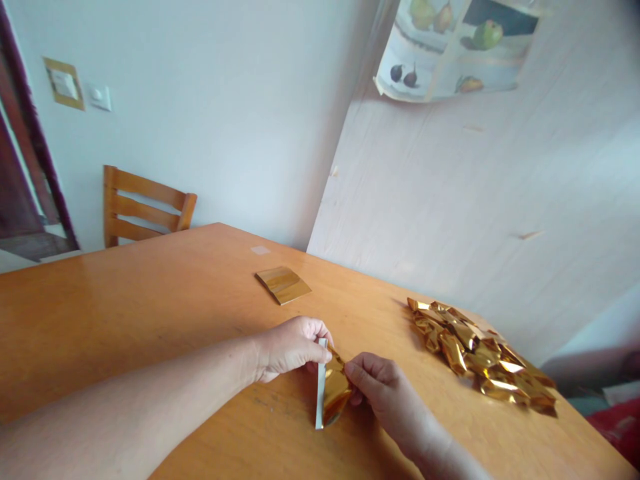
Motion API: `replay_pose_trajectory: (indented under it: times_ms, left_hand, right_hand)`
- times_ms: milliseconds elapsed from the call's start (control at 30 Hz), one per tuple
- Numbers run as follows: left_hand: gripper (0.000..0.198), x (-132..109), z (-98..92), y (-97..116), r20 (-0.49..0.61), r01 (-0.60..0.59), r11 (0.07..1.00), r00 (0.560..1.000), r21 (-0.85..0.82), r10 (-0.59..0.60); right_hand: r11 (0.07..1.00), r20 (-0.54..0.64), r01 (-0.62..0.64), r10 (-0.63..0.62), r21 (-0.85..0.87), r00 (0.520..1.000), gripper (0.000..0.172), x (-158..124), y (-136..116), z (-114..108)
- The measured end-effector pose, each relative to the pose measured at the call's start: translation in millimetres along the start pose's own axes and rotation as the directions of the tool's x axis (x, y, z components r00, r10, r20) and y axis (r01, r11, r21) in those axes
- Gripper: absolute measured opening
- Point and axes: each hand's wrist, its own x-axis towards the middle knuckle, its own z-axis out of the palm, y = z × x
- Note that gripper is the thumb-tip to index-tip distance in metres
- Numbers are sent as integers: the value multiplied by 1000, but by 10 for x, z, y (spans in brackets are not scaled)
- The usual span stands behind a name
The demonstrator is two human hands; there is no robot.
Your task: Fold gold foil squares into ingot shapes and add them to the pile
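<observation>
no legible text, label, brand, number or sign anywhere in view, held gold foil piece (336,395) unprinted, pile of gold foil wrappers (480,363) plain, fruit poster (450,47) on the wall showing pictures only

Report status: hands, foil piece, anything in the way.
Left hand, right hand both pinching gold foil piece. Foil pile right, flat stack beyond, both apart.

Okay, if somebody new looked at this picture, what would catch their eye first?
The heap of crumpled shiny gold foil wrappers glints at the right side of the orange wooden table. Near the front, the left hand and right hand pinch a gold foil piece with a white strip between them. A flat stack of gold foil squares lies farther back.
</observation>
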Motion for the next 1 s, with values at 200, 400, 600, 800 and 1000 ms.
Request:
replay_pose_trajectory:
  times_ms: [200, 400, 600, 800, 1000]
  left_hand:
    - [25, -4, 0, 6, 5, -10, 1000, 1000, -21, 11]
    - [31, -26, 14, 20, 8, -26, 996, 1000, -88, 27]
    - [30, -11, 25, 21, -1, -27, 996, 1000, -89, 27]
    - [32, -35, 72, 39, 46, 2, 995, 999, -95, 3]
    - [27, -59, 114, 40, -12, -24, 999, 1000, -47, 23]
  right_hand:
    - [999, -29, 49, -49, 7, 998, 41, -5, 26, 20]
    - [999, -73, 32, -30, 30, 997, 42, 5, -18, 36]
    - [996, -39, 11, -7, 86, 999, 42, 6, -33, 21]
    - [994, -27, 13, -10, 109, 1000, 34, 9, -17, 33]
    - [986, -76, 60, -49, 158, 996, 39, 25, -4, 56]
